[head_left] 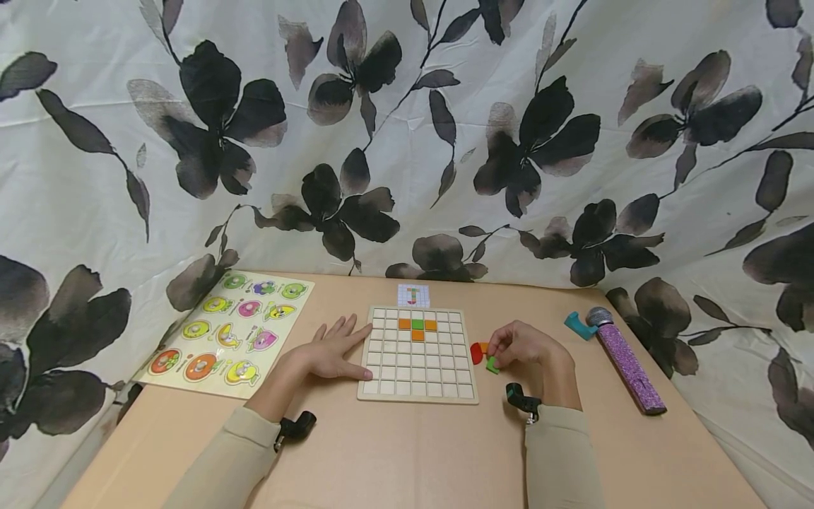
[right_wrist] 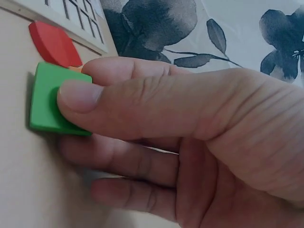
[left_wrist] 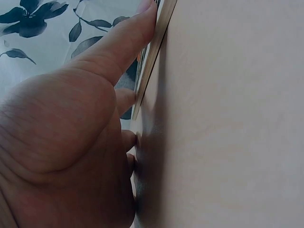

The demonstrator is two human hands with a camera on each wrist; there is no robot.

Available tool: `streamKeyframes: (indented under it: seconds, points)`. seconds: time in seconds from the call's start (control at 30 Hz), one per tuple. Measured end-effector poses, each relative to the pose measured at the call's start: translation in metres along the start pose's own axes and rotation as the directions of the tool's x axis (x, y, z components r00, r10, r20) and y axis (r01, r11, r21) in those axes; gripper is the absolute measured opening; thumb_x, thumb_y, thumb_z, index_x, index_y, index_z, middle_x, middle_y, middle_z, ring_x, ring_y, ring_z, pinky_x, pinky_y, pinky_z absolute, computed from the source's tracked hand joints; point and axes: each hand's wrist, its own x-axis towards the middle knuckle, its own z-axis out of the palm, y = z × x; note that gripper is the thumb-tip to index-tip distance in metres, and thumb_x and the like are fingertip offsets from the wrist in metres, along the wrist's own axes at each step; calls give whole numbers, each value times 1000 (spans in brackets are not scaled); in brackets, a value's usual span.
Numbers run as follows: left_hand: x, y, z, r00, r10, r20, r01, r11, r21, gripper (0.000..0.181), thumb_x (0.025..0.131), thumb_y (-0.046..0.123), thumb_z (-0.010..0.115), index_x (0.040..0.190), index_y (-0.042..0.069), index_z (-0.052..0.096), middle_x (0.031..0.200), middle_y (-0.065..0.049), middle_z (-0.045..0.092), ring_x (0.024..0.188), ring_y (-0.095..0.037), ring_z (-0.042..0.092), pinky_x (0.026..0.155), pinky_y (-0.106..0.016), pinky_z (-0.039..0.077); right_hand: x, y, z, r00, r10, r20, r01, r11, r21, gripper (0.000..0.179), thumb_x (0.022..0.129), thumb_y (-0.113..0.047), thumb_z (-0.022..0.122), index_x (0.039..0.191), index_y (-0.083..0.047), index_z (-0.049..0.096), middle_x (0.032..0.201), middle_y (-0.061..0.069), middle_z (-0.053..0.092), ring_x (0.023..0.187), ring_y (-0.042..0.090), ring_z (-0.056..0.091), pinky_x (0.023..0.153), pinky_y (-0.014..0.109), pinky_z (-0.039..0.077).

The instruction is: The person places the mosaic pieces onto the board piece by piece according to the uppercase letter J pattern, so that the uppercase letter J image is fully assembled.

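Note:
A white grid board (head_left: 390, 389) lies mid-table, with orange tiles (head_left: 417, 336) and one green tile (head_left: 417, 324) set in its upper cells. My left hand (head_left: 327, 353) rests at the board's left edge, fingers spread, thumb and a fingertip touching the rim. In the left wrist view that hand (left_wrist: 66, 123) lies along the board's wooden side. Right of the board, my right hand (head_left: 524, 348) pinches a green square tile (right_wrist: 45, 102) under the thumb. Beside it lie a red piece (right_wrist: 54, 45) with a rounded end and an orange piece (head_left: 484, 348), partly hidden by the fingers.
A small pattern card (head_left: 413, 295) lies behind the board. At the left is a fruit picture board (head_left: 242, 339). On the right lie a purple glitter microphone (head_left: 629, 367) and a teal curved piece (head_left: 579, 326). A floral curtain (head_left: 407, 155) hangs behind the table (head_left: 407, 452).

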Motion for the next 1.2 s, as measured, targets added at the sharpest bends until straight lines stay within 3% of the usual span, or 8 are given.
streamKeyframes:
  seconds: [0.27, 0.47, 0.77, 1.2]
  points:
    - [0, 2, 0, 1000, -17, 9, 17, 1000, 15, 112, 83, 74, 71, 168, 22, 20, 175, -20, -2, 162, -43, -8, 125, -69, -8, -4, -6, -2, 999, -6, -39, 6, 1000, -15, 14, 86, 3, 79, 99, 2, 76, 83, 9, 72, 74, 20, 62, 71, 29, 57]
    - [-1, 4, -2, 1000, -25, 4, 24, 998, 63, 107, 87, 69, 71, 168, 22, 20, 175, -20, 0, 162, -43, -5, 126, -69, -5, -3, -11, -3, 994, -62, -85, 56, 996, -69, 14, 85, 1, 80, 98, -3, 77, 85, 7, 71, 82, 22, 60, 74, 31, 54]
    - [-1, 3, -1, 1000, -24, -2, 24, 998, 61, 107, 86, 69, 71, 168, 22, 21, 175, -20, 1, 162, -43, -4, 125, -69, -4, 2, -15, -1, 983, -114, -142, 93, 985, -145, 17, 85, 0, 82, 100, -7, 78, 93, 6, 77, 86, 22, 63, 84, 32, 55]
    - [-1, 3, 0, 1000, -16, 4, 16, 998, 56, 109, 86, 69, 71, 168, 19, 20, 175, -22, 0, 161, -45, -5, 125, -70, -5, 8, -24, 6, 982, -119, -145, 108, 991, -79, 14, 88, -1, 79, 102, -2, 78, 92, 8, 77, 82, 24, 68, 81, 33, 58]
